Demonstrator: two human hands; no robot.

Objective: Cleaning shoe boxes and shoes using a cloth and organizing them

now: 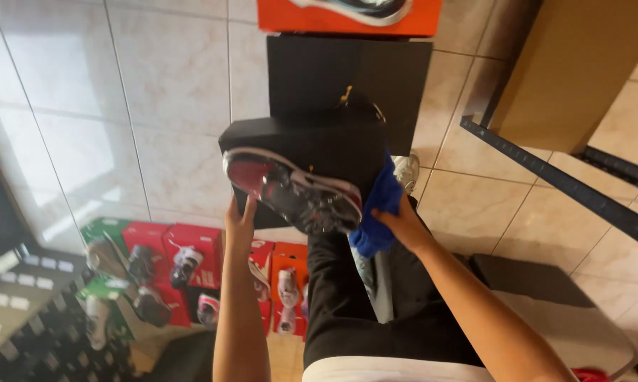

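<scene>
Your left hand (239,223) is raised with the fingers wrapped around the toe end of a black and red sneaker (292,191), gripping it so that the shoe lies on its side, its pale sole edge turned up toward you. Your right hand (402,225) is closed on a bunched blue cloth (377,205), which is pressed against the heel end of the sneaker, so the shoe sits between your two hands, held up in the air above your lap. Directly behind the sneaker, and partly hidden by it, is an open black shoebox (312,145), with its black lid (347,74) standing just beyond it; whether the box rests on your knee or on the floor cannot be told. Farther off on the pale tiled floor (156,92) lies an orange shoebox (347,18) with a shoe pictured on its top. Your legs in black trousers (347,297) stretch forward beneath the hands. To the left, near your left forearm, a row of red shoeboxes (191,247) and a green one stands with pairs of sneakers set on them.
</scene>
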